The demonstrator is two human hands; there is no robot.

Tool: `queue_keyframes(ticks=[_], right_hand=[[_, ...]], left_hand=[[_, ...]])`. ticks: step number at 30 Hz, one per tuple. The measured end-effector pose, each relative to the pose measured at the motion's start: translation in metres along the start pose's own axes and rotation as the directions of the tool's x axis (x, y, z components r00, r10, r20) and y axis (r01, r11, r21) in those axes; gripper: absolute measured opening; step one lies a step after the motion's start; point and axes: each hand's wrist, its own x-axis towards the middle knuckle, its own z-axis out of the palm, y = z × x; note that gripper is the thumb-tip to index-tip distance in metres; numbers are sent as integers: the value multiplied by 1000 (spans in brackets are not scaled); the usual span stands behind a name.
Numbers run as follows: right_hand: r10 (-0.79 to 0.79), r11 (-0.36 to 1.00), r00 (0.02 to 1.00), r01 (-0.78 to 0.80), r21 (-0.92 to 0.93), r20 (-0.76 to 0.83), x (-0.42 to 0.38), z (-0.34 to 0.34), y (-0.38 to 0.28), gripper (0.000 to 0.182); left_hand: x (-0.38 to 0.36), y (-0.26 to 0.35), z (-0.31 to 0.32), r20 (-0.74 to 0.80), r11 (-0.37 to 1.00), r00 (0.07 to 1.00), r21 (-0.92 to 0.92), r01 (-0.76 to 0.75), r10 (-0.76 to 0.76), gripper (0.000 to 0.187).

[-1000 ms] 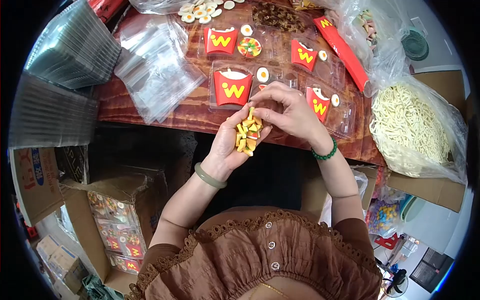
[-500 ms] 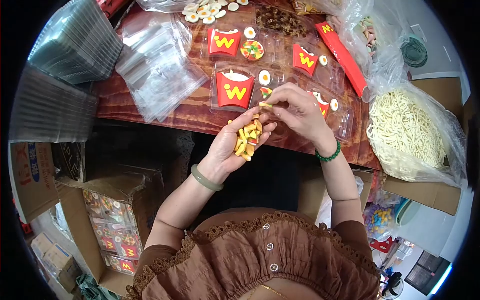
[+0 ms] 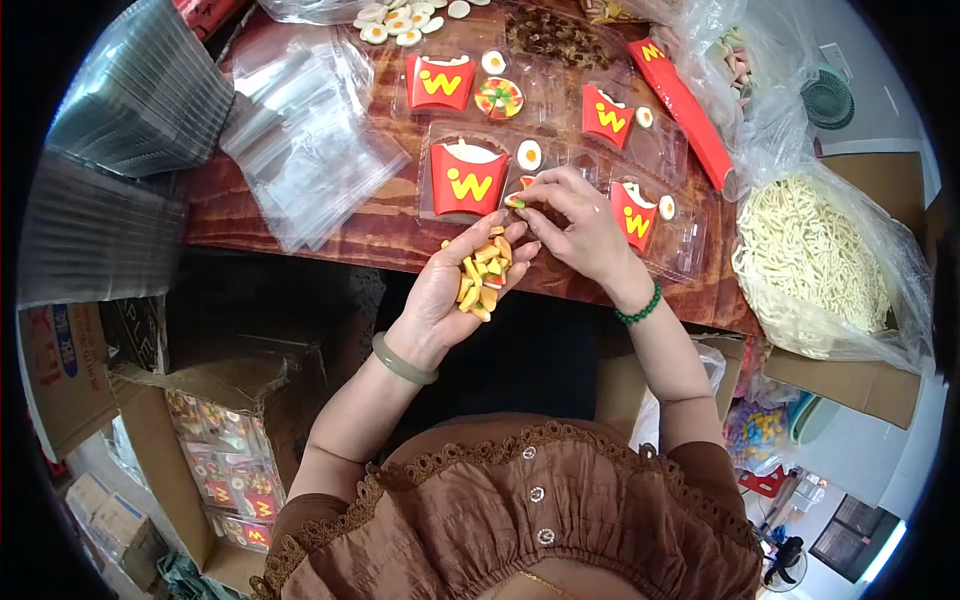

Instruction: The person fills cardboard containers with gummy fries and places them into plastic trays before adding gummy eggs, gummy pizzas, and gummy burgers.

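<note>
My left hand (image 3: 432, 305) is cupped palm up, holding a pile of small yellow wedge pieces (image 3: 484, 275) that look like toy pizza slices. Between thumb and fingertips, my right hand (image 3: 578, 228) pinches one pizza slice piece (image 3: 515, 201) with green and red on top. It is over a clear plastic tray (image 3: 428, 190) that bears a red fries box (image 3: 467, 180) with a yellow mark and a fried egg piece (image 3: 529, 155). Another wedge beside my right fingers is partly hidden. Farther back, a round pizza of wedges (image 3: 499, 98) lies in another tray.
Clear bags (image 3: 310, 150) and stacked clear trays (image 3: 140, 90) stand at left. Loose egg pieces (image 3: 395, 25) and brown pieces (image 3: 560, 38) lie at the back. On the right are a long red sleeve (image 3: 680, 112) and a bag of cream noodle-like strands (image 3: 815, 270).
My right hand has moved slightly left and down with its slice, close to the tray. My left hand has shifted a little left and down.
</note>
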Motion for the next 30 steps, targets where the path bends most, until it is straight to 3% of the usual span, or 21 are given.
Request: queue_keyframes(ticks=[3, 7, 10, 15, 18, 22, 24, 30], right_hand=[[-117, 992, 993, 117, -54, 14, -1, 1, 4, 20], [-119, 993, 993, 118, -28, -17, -2, 0, 0, 18], [-22, 1000, 999, 22, -4, -29, -2, 5, 3, 15], [79, 997, 979, -74, 35, -189, 0, 17, 3, 13], [38, 997, 962, -54, -54, -271, 2, 23, 10, 14], [-40, 998, 965, 24, -65, -260, 2, 21, 5, 15], [67, 998, 975, -63, 23, -211, -1, 18, -4, 15], [57, 994, 971, -77, -75, -232, 2, 23, 9, 14]], left_hand=[[-1, 1, 0, -6, 1000, 1000, -13, 0, 0, 33], [-2, 2, -1, -1, 1000, 1000, -28, -2, 2, 32], [-2, 2, 1, 17, 1000, 1000, -24, 10, -9, 32], [-3, 2, 0, -8, 1000, 1000, -25, 2, -2, 32], [-3, 1, 1, -20, 1000, 1000, -22, -2, 2, 31], [-3, 1, -1, -4, 1000, 1000, -24, -6, 6, 30], [-4, 1, 0, -12, 1000, 1000, -19, -12, 12, 30], [-2, -1, 0, -7, 1000, 1000, -10, -22, 22, 32]])
